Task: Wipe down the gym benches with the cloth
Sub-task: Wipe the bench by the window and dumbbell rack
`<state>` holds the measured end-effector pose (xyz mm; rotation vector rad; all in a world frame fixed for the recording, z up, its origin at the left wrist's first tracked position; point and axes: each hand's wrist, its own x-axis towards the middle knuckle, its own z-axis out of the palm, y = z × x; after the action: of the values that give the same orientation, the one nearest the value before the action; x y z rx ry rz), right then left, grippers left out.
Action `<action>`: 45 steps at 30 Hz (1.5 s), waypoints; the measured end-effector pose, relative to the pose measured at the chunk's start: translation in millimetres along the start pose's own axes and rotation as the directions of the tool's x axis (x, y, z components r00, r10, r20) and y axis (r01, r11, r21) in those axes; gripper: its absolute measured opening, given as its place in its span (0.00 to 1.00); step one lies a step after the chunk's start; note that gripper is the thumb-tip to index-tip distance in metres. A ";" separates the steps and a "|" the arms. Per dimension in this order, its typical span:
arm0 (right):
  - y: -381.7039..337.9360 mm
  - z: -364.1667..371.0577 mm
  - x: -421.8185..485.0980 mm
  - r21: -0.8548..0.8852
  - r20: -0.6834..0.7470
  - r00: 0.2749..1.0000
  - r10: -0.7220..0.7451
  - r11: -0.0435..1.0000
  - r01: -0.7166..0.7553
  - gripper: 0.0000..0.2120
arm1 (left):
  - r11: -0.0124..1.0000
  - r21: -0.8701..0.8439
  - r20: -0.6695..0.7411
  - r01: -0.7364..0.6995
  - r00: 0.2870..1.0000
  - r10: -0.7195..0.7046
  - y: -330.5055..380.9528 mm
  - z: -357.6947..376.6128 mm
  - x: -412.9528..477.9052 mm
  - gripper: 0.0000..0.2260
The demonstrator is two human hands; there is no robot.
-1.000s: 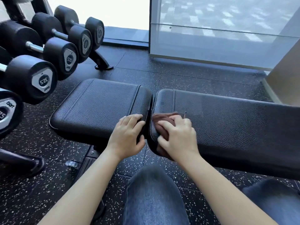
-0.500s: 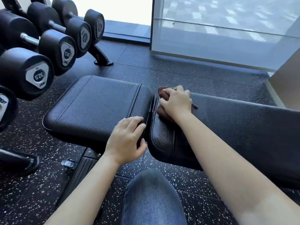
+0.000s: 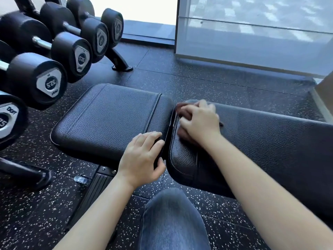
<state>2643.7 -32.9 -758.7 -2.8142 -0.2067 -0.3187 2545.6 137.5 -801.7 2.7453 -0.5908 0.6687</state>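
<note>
Your right hand (image 3: 198, 121) clutched the brown cloth (image 3: 182, 135) on the back pad (image 3: 270, 150), your left hand (image 3: 142, 157) just beside it, gripping the seat pad (image 3: 111, 120) at its edge.

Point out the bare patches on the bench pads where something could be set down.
Free: the seat pad left of the left hand; the back pad right of the right hand. Crowded: the gap between pads, with both hands and the cloth.
</note>
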 end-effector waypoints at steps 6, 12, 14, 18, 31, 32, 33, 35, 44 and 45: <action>4.5 1.0 50.5 -0.033 0.092 0.990 0.104 0.994 -0.102 0.15 | 1.000 0.020 -0.014 0.016 1.000 -0.016 0.5 2.4 -0.6 0.18; -0.8 -9.5 -57.0 0.032 -0.074 0.988 -0.138 0.990 0.141 0.14 | 1.000 0.022 0.005 0.021 1.000 -0.021 0.4 1.9 -0.1 0.18; 2.8 -10.1 -59.3 0.082 -0.078 0.987 -0.143 0.985 0.149 0.13 | 0.999 0.020 0.014 0.032 0.999 -0.032 1.5 0.5 -0.5 0.18; 15.8 -4.9 -2.4 0.026 -0.006 1.000 -0.013 1.000 0.013 0.14 | 0.999 0.020 0.024 0.036 0.999 -0.037 2.2 -1.2 0.0 0.18; 47.8 -26.1 -64.4 0.115 -0.063 0.997 -0.044 0.992 0.051 0.14 | 1.000 0.019 -0.028 0.005 1.000 -0.004 1.0 1.4 -0.4 0.17; 50.6 -23.6 -52.0 0.095 -0.056 0.998 -0.034 0.995 0.039 0.15 | 1.000 0.024 -0.027 0.004 1.000 -0.003 0.7 1.5 -0.4 0.17; 53.8 -21.5 -34.7 0.068 -0.037 0.999 -0.004 0.998 0.007 0.15 | 1.000 0.029 -0.025 0.004 1.000 -0.004 0.5 1.6 -0.2 0.17; 62.7 -20.8 4.3 0.018 0.008 0.996 0.092 0.996 -0.093 0.15 | 0.999 0.035 -0.018 0.008 1.000 -0.007 0.3 1.9 -0.2 0.17; 76.0 -37.7 -48.5 0.038 0.038 0.999 -0.035 0.999 0.034 0.14 | 0.999 0.012 0.062 0.051 0.997 -0.052 0.5 -1.1 1.2 0.17; 77.4 -40.8 -68.2 0.066 0.014 0.997 -0.074 0.995 0.073 0.14 | 0.997 -0.008 0.059 0.081 0.995 -0.080 2.2 -2.7 1.9 0.16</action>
<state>2583.3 -126.1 -758.6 -2.7502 -0.3193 -0.2997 2545.1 135.8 -798.1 2.7708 -0.4913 0.5666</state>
